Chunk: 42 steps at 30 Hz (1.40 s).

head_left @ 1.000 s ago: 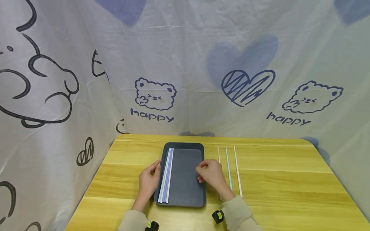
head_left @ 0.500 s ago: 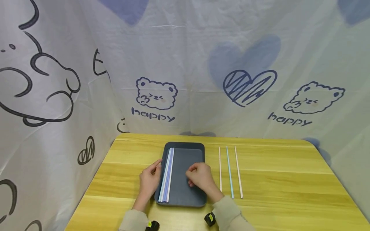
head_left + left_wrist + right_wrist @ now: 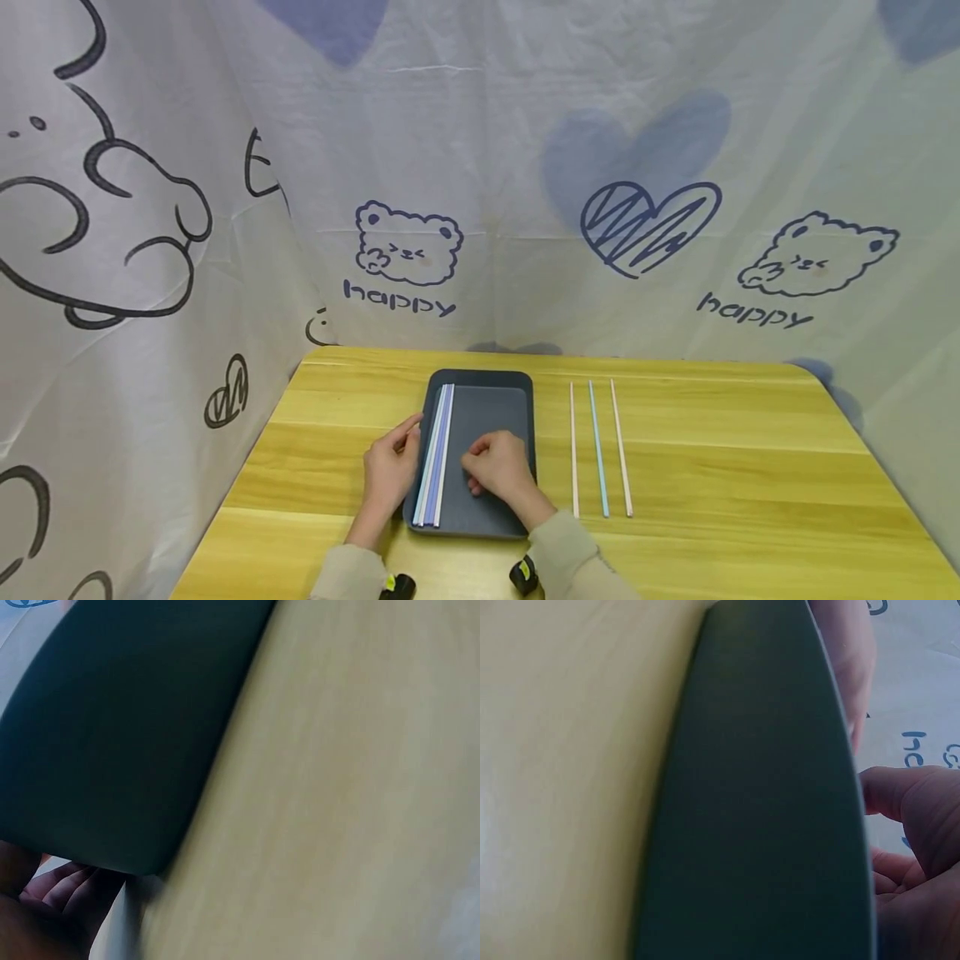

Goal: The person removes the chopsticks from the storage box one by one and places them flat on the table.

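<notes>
Head view: right hand (image 3: 501,467) over the tray (image 3: 491,417), left hand (image 3: 387,467) at its side

We see the dark grey tray standing lengthwise on the yellow wood-grain counter (image 3: 712,450), with a bundle of sticks (image 3: 437,454) in white, light blue and purple lying along the left side of its floor. The left hand is at the tray's left rim, its fingers relaxed and released, resting against the edge rather than wrapped round it. Over the middle of the tray, just right of the bundle, we find the right hand with its fingers curled in on themselves and thumb and forefinger together, clenched on nothing that we can see. From the right wrist, the tray's wall hides its fingertips from us. To the tray's right, well apart from the bundle, we count a pink stick (image 3: 573,450), a blue stick (image 3: 598,450) and a pale stick (image 3: 621,450), set side by side on the counter
</notes>
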Available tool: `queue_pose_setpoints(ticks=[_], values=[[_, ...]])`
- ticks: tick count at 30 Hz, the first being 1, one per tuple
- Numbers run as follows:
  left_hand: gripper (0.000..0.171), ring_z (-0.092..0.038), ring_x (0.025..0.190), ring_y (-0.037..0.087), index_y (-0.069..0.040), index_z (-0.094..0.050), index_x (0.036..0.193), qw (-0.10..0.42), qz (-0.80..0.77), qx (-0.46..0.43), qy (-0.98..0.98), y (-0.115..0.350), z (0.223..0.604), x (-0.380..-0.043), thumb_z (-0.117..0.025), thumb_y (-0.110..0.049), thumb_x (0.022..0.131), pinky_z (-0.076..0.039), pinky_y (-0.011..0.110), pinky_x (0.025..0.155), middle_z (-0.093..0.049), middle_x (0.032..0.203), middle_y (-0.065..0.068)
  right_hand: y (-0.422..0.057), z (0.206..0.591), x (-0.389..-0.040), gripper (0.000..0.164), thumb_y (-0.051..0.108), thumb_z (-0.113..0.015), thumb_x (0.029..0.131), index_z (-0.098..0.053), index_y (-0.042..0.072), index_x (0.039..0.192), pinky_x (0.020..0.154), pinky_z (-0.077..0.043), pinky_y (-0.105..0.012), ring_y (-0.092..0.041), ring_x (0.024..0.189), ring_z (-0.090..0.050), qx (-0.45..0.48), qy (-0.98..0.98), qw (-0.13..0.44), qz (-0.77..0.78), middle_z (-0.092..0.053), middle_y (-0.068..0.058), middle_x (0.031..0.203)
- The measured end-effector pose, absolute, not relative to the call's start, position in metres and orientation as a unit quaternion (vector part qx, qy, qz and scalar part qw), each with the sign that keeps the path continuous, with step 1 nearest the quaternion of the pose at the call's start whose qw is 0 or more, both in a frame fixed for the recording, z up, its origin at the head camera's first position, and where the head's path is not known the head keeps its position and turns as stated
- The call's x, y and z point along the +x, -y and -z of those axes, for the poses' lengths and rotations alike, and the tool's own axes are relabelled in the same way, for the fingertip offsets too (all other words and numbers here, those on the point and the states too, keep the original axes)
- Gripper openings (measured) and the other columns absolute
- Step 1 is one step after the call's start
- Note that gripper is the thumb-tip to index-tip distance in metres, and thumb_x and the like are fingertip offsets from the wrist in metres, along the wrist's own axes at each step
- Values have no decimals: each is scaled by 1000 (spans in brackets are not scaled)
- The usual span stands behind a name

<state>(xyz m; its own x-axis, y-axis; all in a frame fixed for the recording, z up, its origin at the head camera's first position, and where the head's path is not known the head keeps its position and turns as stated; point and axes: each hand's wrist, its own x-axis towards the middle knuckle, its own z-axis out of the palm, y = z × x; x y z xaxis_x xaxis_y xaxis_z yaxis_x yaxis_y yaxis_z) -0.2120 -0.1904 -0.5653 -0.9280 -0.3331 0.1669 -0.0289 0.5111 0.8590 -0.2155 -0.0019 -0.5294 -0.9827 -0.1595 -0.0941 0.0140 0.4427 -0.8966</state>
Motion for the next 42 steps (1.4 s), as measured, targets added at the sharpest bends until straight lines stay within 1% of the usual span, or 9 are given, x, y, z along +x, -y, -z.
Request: queue_pose_setpoints(ticks=[8,12,17,22,25,27,32,36,42], values=[[28,-78,96,24,-18,-78,128,159,481,102,856,190,566,-212,-66,-14,104,-58,24,74,-80,114,13,12,534,-214,7,4,-71,83,-75,-1,81,42,-53,-28,-7,39,-61,-36,-844,89,528,-66,-2,51],[28,-78,98,25,-18,-78,128,156,484,102,855,190,565,-212,-66,-14,104,-57,23,73,-80,115,13,17,534,-213,6,3,-72,83,-74,-1,78,42,-54,-28,-10,40,-62,-36,-842,93,531,-64,-2,51],[27,-78,99,26,-17,-79,128,156,488,101,853,189,565,-213,-67,-14,103,-57,22,72,-80,115,13,23,533,-211,10,3,-73,84,-74,0,75,42,-54,-30,-13,41,-64,-47,-840,105,530,-65,-4,51],[28,-78,98,25,-17,-78,128,153,492,98,852,188,566,-212,-66,-14,103,-55,20,69,-80,115,14,27,536,-210,15,2,-75,84,-72,3,69,40,-52,-29,-9,37,-60,-47,-844,111,523,-62,-1,47],[28,-78,98,26,-16,-78,129,153,490,97,853,188,566,-212,-66,-14,104,-56,21,69,-79,115,14,29,538,-210,19,3,-77,84,-70,5,66,40,-51,-28,-7,36,-57,-45,-847,114,518,-61,0,46],[28,-78,100,27,-16,-78,129,155,487,94,854,188,566,-212,-66,-14,104,-57,24,72,-79,116,14,29,538,-211,21,3,-78,84,-70,5,65,39,-51,-28,-7,36,-57,-43,-847,116,517,-61,0,46],[28,-78,102,28,-17,-78,128,158,485,92,855,189,564,-212,-66,-14,104,-60,28,76,-79,116,14,29,537,-212,20,1,-78,82,-69,5,64,40,-53,-30,-7,36,-57,-35,-845,122,519,-61,-1,46],[28,-78,102,28,-16,-78,128,161,486,91,854,189,564,-212,-66,-13,104,-60,28,77,-79,116,14,31,537,-212,19,2,-77,81,-68,6,64,39,-52,-30,-8,35,-56,-22,-847,123,516,-61,-1,46],[28,-78,101,28,-17,-78,129,158,484,94,856,191,565,-212,-66,-14,104,-58,24,73,-80,115,14,35,539,-211,27,6,-79,80,-64,8,57,36,-48,-28,-7,32,-52,-16,-860,116,497,-56,1,41]])
